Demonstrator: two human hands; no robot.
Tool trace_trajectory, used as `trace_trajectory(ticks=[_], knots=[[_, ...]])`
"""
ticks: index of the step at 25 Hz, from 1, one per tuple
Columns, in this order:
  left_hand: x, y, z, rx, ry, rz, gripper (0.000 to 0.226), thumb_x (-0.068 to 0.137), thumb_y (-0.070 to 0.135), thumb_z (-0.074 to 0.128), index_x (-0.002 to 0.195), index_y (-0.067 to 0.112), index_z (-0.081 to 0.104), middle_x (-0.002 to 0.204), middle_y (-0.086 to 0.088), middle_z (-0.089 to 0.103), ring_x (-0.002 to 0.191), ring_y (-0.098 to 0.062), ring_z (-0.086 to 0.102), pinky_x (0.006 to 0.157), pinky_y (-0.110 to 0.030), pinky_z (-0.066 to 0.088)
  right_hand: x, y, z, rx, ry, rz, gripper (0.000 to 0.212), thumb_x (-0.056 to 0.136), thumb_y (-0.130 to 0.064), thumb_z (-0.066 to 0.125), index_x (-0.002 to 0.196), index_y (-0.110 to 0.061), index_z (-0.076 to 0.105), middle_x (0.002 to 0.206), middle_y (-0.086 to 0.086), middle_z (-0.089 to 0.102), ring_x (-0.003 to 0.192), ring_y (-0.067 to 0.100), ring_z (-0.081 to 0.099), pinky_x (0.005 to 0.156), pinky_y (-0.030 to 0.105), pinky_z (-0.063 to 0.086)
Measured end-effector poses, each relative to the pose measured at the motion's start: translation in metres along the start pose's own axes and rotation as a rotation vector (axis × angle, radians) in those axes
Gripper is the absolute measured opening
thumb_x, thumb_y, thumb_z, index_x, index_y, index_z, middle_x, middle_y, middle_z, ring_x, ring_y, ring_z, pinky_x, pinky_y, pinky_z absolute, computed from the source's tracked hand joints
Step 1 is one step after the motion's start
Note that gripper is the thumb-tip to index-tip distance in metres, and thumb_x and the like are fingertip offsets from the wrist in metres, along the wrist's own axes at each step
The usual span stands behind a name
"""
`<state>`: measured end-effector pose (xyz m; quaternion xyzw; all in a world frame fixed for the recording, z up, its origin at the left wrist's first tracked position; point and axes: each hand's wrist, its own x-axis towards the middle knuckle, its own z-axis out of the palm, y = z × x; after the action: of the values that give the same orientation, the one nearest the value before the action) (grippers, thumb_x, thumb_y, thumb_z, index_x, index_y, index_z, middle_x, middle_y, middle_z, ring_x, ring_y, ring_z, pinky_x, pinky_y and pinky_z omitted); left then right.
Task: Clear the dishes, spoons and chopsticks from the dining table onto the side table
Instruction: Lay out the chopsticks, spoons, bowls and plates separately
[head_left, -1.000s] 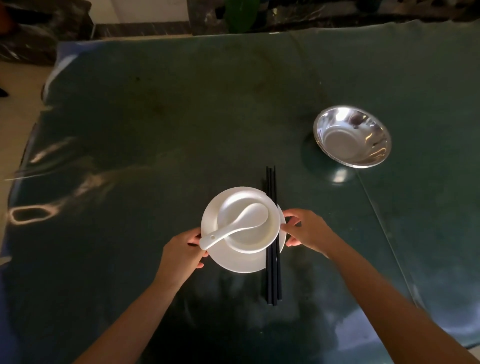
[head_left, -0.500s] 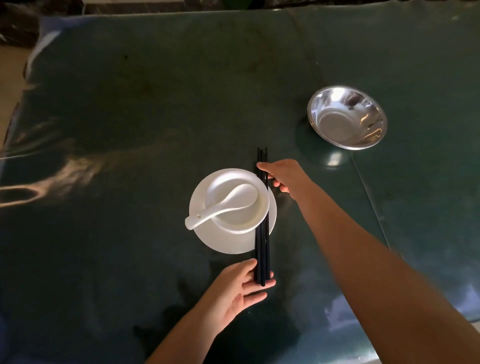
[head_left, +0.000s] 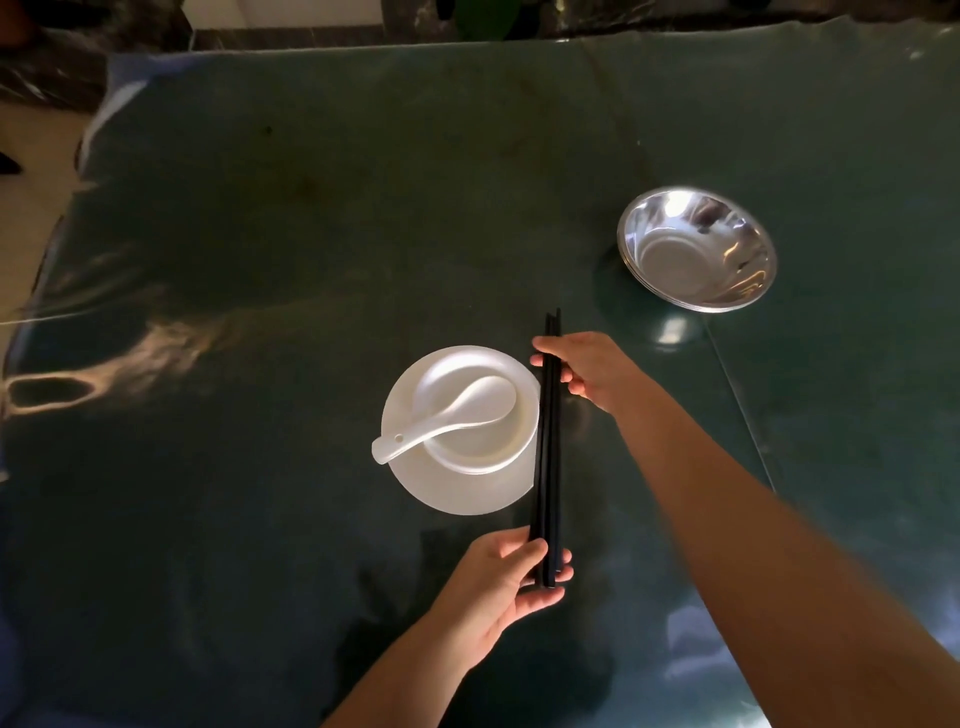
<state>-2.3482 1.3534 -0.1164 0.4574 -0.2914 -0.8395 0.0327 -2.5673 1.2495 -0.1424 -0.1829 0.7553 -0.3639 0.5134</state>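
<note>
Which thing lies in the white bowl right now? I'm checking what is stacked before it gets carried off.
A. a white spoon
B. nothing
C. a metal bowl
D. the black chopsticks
A: the white spoon rests in the white bowl, its handle sticking out over the rim to the left.

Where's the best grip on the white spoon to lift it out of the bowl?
Probably the handle end. The white spoon rests its scoop inside the small bowl, while the handle sticks out over the rim toward the left, above the plate. Come from the left with a thumb-and-finger pinch across the handle's narrow sides. The chopsticks lie on the right, clear of that approach.
</note>
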Motion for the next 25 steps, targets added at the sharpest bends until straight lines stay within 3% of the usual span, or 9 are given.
trace_trajectory(ticks=[5,8,11,15,17,21,25], knots=[[-0.009,0.014,0.007,0.063,-0.012,0.065,0.021,0.093,0.007,0.046,0.104,0.002,0.063,0.093,-0.012,0.062,0.083,-0.019,0.061,0.078,-0.027,0.054,-0.011,-0.007,-0.017,0.068,0.012,-0.111,0.018,0.084,-0.011,0.061,0.066,-0.008,0.063,0.07,0.011,0.06,0.042,0.012,0.031,0.041,0.022,0.025],[-0.023,0.047,0.012,0.067,-0.074,0.159,0.02,0.092,0.005,0.047,0.101,-0.002,0.063,0.088,-0.011,0.064,0.08,-0.021,0.061,0.077,-0.026,0.054,-0.032,-0.057,-0.033,0.132,0.008,-0.247,0.019,0.087,-0.011,0.058,0.069,-0.008,0.057,0.065,0.003,0.067,0.034,0.005,0.033,0.039,0.018,0.025],[-0.046,0.089,-0.004,0.079,-0.058,0.273,0.019,0.09,0.006,0.051,0.091,0.006,0.07,0.083,-0.007,0.071,0.081,-0.018,0.068,0.073,-0.025,0.057,-0.051,-0.129,-0.011,0.115,-0.033,-0.397,0.02,0.089,-0.011,0.056,0.069,-0.01,0.053,0.067,0.003,0.063,0.033,0.004,0.033,0.04,0.017,0.026],[-0.073,0.127,-0.072,0.004,0.102,0.374,0.023,0.09,0.002,0.049,0.084,0.008,0.07,0.074,-0.005,0.072,0.071,-0.012,0.069,0.064,-0.022,0.057,-0.051,-0.193,0.078,0.046,-0.176,-0.465,0.026,0.088,-0.014,0.058,0.065,-0.015,0.047,0.057,0.003,0.043,0.035,0.006,0.036,0.042,0.021,0.027],[-0.078,0.135,-0.114,-0.044,0.206,0.395,0.024,0.091,0.0,0.046,0.083,0.005,0.068,0.071,-0.005,0.069,0.064,-0.01,0.066,0.062,-0.02,0.057,-0.038,-0.205,0.13,0.013,-0.225,-0.431,0.023,0.087,-0.015,0.061,0.067,-0.015,0.05,0.058,0.001,0.045,0.039,0.007,0.04,0.041,0.02,0.03],[-0.068,0.138,-0.195,-0.12,0.382,0.371,0.023,0.091,-0.002,0.044,0.083,0.003,0.065,0.079,-0.01,0.066,0.072,-0.017,0.062,0.061,-0.018,0.057,0.007,-0.205,0.234,-0.058,-0.27,-0.35,0.011,0.084,-0.014,0.064,0.08,-0.008,0.056,0.064,0.004,0.051,0.045,0.01,0.042,0.039,0.019,0.032],[-0.048,0.131,-0.251,-0.101,0.52,0.346,0.023,0.091,0.001,0.047,0.081,0.008,0.067,0.077,-0.005,0.068,0.065,-0.008,0.066,0.061,-0.015,0.054,0.049,-0.194,0.311,-0.145,-0.267,-0.307,0.013,0.081,-0.017,0.068,0.082,-0.007,0.06,0.073,0.007,0.06,0.045,0.008,0.048,0.043,0.021,0.035]])
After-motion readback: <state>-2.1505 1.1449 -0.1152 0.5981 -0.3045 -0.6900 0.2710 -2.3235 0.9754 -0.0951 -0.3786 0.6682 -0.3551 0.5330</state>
